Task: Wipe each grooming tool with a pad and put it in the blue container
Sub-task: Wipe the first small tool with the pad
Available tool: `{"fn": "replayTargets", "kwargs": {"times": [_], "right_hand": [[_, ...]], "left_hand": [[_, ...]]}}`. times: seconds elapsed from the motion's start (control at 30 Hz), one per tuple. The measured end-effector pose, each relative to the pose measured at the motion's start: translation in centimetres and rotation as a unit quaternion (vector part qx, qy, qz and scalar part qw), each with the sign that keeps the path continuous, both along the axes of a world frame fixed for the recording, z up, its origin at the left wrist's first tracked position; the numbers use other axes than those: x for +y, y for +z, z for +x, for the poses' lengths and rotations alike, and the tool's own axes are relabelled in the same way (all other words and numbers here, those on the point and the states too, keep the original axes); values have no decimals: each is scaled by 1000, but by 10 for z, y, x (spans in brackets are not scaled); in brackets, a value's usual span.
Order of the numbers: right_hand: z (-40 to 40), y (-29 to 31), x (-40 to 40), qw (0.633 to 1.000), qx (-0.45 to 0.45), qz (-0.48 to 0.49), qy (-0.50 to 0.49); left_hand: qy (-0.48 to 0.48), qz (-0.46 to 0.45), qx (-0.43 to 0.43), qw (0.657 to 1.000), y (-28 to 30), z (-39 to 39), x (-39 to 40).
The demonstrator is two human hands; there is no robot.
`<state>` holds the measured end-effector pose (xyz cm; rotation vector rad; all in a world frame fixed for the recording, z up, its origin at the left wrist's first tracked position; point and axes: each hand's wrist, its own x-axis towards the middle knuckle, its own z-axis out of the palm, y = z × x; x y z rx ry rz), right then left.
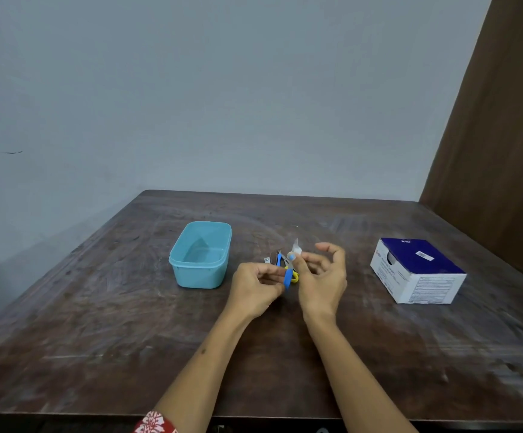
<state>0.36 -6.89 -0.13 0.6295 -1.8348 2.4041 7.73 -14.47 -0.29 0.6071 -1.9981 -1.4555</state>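
My left hand (255,284) pinches a slim blue-handled tool (288,278) by its lower end, fingers curled round it, while my right hand (322,276) pinches a small white pad (295,247) between thumb and forefinger against the tool's upper end, the other fingers spread loosely above. Both hands hover over the table (97,339), the tool held between them.

Just beyond my grip, more tools lie in a small cluster: a nail clipper (267,260) and what look like blue-handled scissors (280,259), with something yellow (295,277) showing right behind the tool I hold; I cannot tell what it is. The blue container (200,255) stands just to the left of my left hand, with nothing inside as far as I can see. A white and dark blue box (418,271) sits well off to the right of my right hand.

I judge the wipe is under way on the first tool. The risks from here: my pinch on the handle is light, so a firm rub could twist the tool out and drop it onto the cluster; the pad is small and could slip from my fingertips; and if the tool has a sharp tip, dragging the pad toward it could snag or nick my finger.
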Motion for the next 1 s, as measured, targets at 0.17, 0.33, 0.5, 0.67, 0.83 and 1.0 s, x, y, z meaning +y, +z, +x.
{"fn": "replayTargets", "kwargs": {"times": [0.17, 0.33, 0.5, 0.67, 0.83, 1.0], "right_hand": [[3, 2, 1, 999, 11, 14, 34], [2, 6, 3, 1000, -5, -27, 1], [2, 4, 1, 1000, 9, -14, 6], [3, -1, -1, 998, 27, 35, 37], [2, 5, 2, 1000, 6, -3, 11], [-1, 5, 1, 999, -21, -23, -9]], "left_hand": [[19, -2, 23, 1000, -3, -2, -3], [-3, 9, -5, 1000, -4, -4, -3], [19, -9, 15, 1000, -7, -5, -4], [52, -5, 52, 997, -5, -4, -5], [22, -36, 18, 999, -5, -3, -6], [6, -54, 7, 999, -3, -3, -4]]}}
